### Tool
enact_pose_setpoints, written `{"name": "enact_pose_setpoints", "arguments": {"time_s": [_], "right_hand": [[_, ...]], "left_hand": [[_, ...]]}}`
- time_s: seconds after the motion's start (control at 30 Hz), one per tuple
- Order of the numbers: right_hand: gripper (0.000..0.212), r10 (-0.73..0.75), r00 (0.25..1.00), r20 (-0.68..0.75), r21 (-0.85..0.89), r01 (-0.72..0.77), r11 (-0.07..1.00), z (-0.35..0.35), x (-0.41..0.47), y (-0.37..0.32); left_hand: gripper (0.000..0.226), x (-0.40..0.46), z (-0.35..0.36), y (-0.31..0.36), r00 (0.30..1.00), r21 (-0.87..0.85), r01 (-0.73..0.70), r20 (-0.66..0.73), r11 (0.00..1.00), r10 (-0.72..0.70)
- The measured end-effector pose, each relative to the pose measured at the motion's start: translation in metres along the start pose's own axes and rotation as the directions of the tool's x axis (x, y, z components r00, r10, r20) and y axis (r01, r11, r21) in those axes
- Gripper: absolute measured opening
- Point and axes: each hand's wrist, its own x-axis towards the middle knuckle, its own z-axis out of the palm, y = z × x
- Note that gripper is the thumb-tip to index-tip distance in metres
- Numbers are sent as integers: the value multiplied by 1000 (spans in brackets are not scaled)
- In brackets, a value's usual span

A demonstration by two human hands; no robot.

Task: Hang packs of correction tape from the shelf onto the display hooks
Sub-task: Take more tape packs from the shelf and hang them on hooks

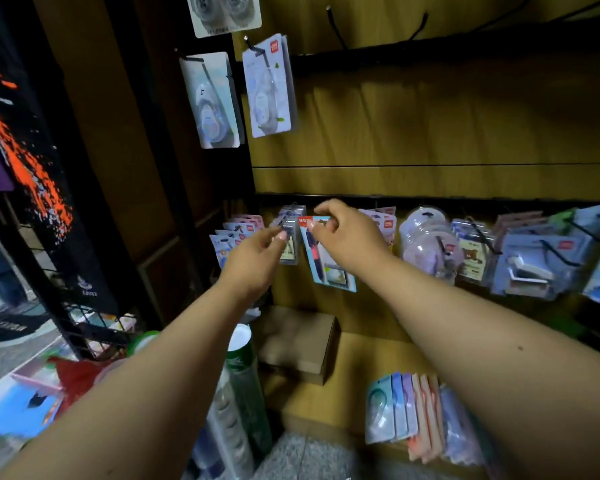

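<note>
Head view: both my arms reach forward to the lower row of display hooks. My right hand pinches the top edge of a blue-edged pack of correction tape between thumb and fingers, holding it up at the hook rail, with the card hanging down below my fingers. My left hand is just left of it, fingers curled and pinching at the front of the packs on the neighbouring hook; whether it grips the hook tip or a pack I cannot tell. More packs hang to the right along the rail. Nearer to me, on the wooden shelf, a row of packs stands on edge beside a brown cardboard box.
</note>
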Motion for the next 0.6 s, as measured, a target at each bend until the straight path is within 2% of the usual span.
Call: {"name": "enact_pose_setpoints", "arguments": {"time_s": [0.07,0.17,0.37,0.6], "right_hand": [[29,7,998,56,-82,-3,997,11,-24,19],[29,62,993,105,-173,-43,984,24,-55,47],[32,290,941,173,-272,-237,933,34,-88,108],[38,601,772,207,-328,-524,786,30,-129,181]], "left_hand": [[64,-16,16,-22,998,7,59,29,998,-59],[45,-42,40,-46,989,85,121,76,989,-127],[51,-66,77,-83,959,256,178,169,950,-225],[44,-65,122,-111,906,297,221,291,929,-309]]}}
